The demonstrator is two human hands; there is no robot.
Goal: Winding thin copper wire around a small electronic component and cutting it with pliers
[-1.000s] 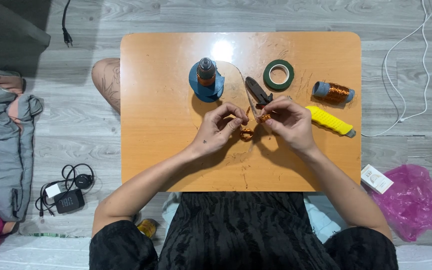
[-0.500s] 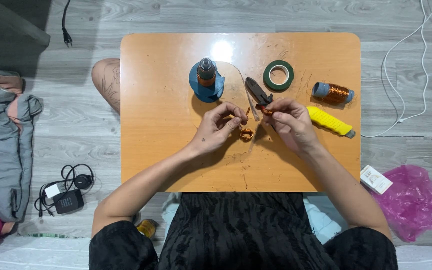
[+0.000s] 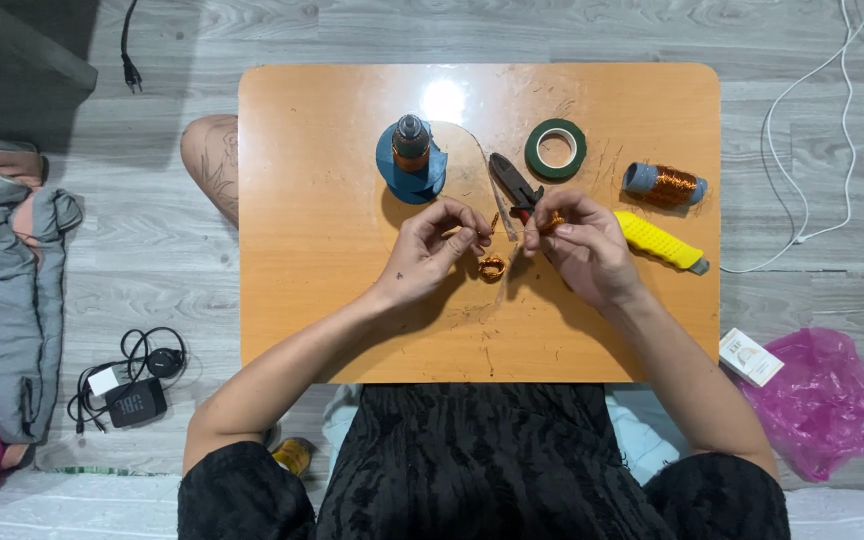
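Note:
Over the middle of a small orange table (image 3: pixel 302 300), my left hand (image 3: pixel 437 250) pinches a thin copper wire near a small coil of copper wire (image 3: pixel 492 267) that lies on the tabletop. My right hand (image 3: pixel 577 245) pinches the wire's other end, with a bit of copper showing at its fingertips. Dark pliers with red handles (image 3: pixel 514 185) lie just behind my hands. A thin wire loop arcs from a blue spool stand (image 3: pixel 410 160) toward my hands.
A green tape roll (image 3: pixel 556 149), a copper wire spool (image 3: pixel 664 185) and a yellow utility knife (image 3: pixel 662 242) lie on the right of the table. On the floor: grey clothing (image 3: pixel 2 290), black charger (image 3: pixel 132 385), pink bag (image 3: pixel 822 400), white cable (image 3: pixel 802 150).
My hands have drawn slightly apart, the right one shifting right and up. The small copper coil now lies on the table between them instead of at my fingertips.

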